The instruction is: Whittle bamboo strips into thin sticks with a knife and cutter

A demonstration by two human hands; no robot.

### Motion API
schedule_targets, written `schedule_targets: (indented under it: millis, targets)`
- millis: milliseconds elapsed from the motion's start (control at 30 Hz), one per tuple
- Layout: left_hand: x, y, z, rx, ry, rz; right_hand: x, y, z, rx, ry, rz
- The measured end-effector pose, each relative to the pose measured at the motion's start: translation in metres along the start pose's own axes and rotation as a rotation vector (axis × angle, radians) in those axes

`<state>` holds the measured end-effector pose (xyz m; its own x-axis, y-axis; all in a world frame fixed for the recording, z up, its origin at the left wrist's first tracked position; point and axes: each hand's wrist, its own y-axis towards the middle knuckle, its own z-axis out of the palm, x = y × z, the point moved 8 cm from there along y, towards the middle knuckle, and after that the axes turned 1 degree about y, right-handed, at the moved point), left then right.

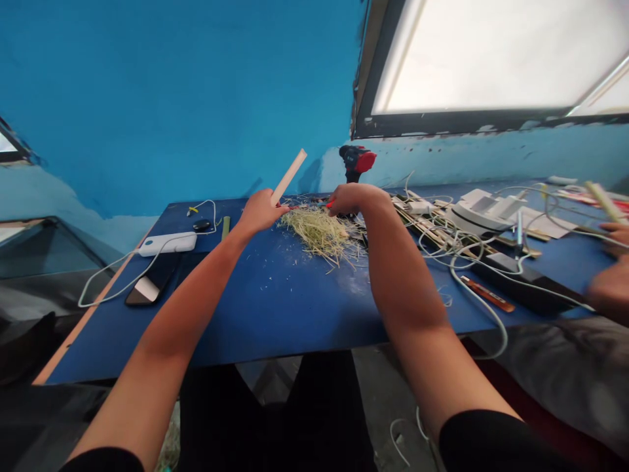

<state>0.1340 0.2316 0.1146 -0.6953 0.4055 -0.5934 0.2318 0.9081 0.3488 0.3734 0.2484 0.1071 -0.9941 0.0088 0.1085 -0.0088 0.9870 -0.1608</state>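
Observation:
A flat, pale strip that looks like bamboo or wood [289,175] points up and to the right from my left hand [260,211], whose fingers are closed round its lower end. Something small and red shows beside those fingertips, too small to name. Past the pile of thin yellow-green shavings [322,235], my right hand [356,196] reaches down with bent fingers. A bit of red shows at its fingertips, but the hand hides most of what it holds or touches. Behind this hand a black and red power drill [358,160] stands upright near the wall.
A white power bank [168,244], a dark phone [150,282] and a green stick piece [226,228] lie at left. Tangled white cables [455,252], strips, a white curved part [479,213] and an orange cutter [486,293] crowd the right, where another person's hand [612,282] shows.

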Motion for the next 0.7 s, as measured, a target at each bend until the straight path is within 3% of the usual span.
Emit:
schedule_targets:
  millis: [233, 400, 567, 700]
  targets:
    - [-0.008, -0.002, -0.001, 0.004, -0.031, -0.033, 0.010, -0.005, 0.010, 0.125, 0.115, 0.002]
    - [0.006, 0.001, 0.007, 0.204, 0.097, -0.105, 0.011, -0.008, 0.000, 0.043, 0.086, 0.005]
    - [-0.003, -0.004, 0.006, 0.268, 0.309, 0.029, 0.007, 0.000, -0.002, -0.035, 0.221, 0.022]
    - [-0.018, -0.012, 0.003, 0.248, 0.325, 0.075, 0.008, 0.007, 0.009, 0.009, 0.225, 0.011]
